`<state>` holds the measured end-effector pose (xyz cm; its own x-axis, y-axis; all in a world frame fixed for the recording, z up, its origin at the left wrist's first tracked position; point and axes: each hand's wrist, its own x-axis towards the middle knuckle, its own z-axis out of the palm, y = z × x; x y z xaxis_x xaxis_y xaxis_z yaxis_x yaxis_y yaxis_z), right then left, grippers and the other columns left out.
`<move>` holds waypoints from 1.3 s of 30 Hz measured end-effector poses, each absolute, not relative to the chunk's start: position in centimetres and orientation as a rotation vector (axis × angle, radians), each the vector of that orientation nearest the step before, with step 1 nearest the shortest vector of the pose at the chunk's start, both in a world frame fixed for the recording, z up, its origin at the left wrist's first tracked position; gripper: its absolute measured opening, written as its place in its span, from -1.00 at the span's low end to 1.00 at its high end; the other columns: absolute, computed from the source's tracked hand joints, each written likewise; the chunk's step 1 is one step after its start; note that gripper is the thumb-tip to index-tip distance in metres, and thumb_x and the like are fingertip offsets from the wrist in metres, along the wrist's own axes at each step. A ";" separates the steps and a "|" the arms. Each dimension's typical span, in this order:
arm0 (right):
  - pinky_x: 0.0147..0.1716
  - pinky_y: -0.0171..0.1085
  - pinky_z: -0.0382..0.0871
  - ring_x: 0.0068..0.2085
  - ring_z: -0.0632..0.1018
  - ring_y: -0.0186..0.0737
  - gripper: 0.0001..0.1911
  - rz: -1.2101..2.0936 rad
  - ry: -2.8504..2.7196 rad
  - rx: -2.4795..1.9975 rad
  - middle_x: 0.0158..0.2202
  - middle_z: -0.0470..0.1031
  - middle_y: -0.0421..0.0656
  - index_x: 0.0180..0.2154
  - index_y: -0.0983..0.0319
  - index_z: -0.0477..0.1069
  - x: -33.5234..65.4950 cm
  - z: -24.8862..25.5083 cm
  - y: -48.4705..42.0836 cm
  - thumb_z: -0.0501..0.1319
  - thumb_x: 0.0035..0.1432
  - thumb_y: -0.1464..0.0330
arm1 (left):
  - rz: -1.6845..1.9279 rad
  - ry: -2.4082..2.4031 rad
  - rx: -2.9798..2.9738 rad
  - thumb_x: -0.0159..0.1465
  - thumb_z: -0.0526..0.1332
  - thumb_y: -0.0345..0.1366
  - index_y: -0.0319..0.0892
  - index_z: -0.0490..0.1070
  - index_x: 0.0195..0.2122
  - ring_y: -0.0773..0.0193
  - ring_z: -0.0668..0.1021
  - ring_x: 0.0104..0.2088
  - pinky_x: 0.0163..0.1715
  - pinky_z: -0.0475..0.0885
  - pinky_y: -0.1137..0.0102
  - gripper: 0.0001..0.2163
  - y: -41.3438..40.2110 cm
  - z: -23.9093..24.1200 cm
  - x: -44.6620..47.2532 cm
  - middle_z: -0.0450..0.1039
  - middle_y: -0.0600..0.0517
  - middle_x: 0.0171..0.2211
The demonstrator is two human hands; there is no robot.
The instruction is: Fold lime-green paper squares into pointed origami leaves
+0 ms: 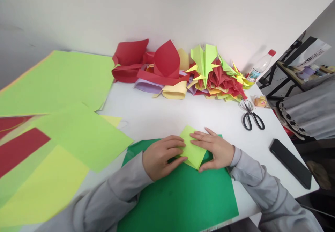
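Origami paper straddles the far edge of the green sheet, long axis near-to-far, between the half-curled left hand, grip indeterminable, and the open right hand resting on its right.

Left hand curls inward; right hand spreads its fingers.
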<state>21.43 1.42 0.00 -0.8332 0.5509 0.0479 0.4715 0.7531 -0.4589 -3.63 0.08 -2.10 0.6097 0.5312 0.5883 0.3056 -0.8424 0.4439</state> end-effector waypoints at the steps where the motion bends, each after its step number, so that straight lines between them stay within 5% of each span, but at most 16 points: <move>1: 0.27 0.08 -0.21 0.29 0.19 -0.02 -0.16 0.658 -2.771 -0.815 0.25 0.19 0.11 0.20 0.26 0.18 21.4 0.0 1.4 0.26 -0.01 -0.05 | 1.081 0.681 2.525 0.24 0.21 -0.38 -0.24 0.45 -0.40 0.16 0.54 -0.17 -0.15 0.54 0.27 -0.91 0.1 -2.0 -3.6 0.54 -0.13 -0.30; 12: 0.28 0.06 -0.22 0.29 0.19 -0.04 -0.17 0.729 -2.740 -0.836 0.25 0.19 0.09 0.18 0.27 0.21 21.5 0.0 1.6 0.26 0.00 -0.06 | 1.054 0.594 2.894 0.35 0.07 -0.35 -0.22 0.47 -0.41 0.26 0.58 -0.26 -0.16 0.55 0.36 -0.76 0.7 -1.6 -3.9 0.57 -0.06 -0.37; 20: 0.28 0.00 -0.19 0.27 0.23 -0.13 -0.36 0.823 -2.621 -0.890 0.22 0.26 0.03 0.18 0.20 0.24 21.5 0.2 1.6 0.17 0.16 0.01 | 1.031 0.635 3.137 0.32 -0.05 -0.48 -0.28 0.42 -0.08 0.15 0.56 -0.14 -0.13 0.50 0.28 -0.72 -0.3 -3.9 -4.0 0.55 -0.16 -0.17; 28: 0.28 -0.02 -0.12 0.24 0.27 -0.20 -0.41 0.883 -2.499 -0.911 0.17 0.33 -0.02 0.20 0.18 0.19 21.6 0.3 1.4 -0.14 0.31 0.00 | 1.100 0.728 3.062 0.28 -0.01 -0.54 -0.29 0.44 -0.29 0.11 0.55 -0.10 -0.15 0.54 0.26 -0.77 -0.2 -3.3 -3.3 0.55 -0.16 -0.20; 34: 0.26 0.04 -0.04 0.17 0.36 -0.07 -0.23 0.813 -2.418 -0.899 0.13 0.37 0.05 0.17 0.22 0.20 21.5 -0.3 1.5 0.13 0.08 -0.12 | 1.067 0.905 2.986 0.28 -0.02 -0.54 -0.28 0.39 -0.29 0.14 0.57 -0.12 -0.15 0.54 0.29 -0.79 -0.4 -2.7 -3.0 0.55 -0.18 -0.17; 39: 0.15 -0.02 0.21 0.05 0.47 -0.13 -0.53 0.702 -2.349 -0.943 0.02 0.48 -0.01 0.08 0.21 0.31 21.0 -0.3 1.3 0.18 0.19 0.15 | 1.032 1.076 2.748 0.36 -0.09 -0.42 -0.24 0.35 -0.14 0.18 0.59 -0.19 -0.21 0.54 0.29 -0.77 -0.2 -2.8 -2.8 0.55 -0.11 -0.22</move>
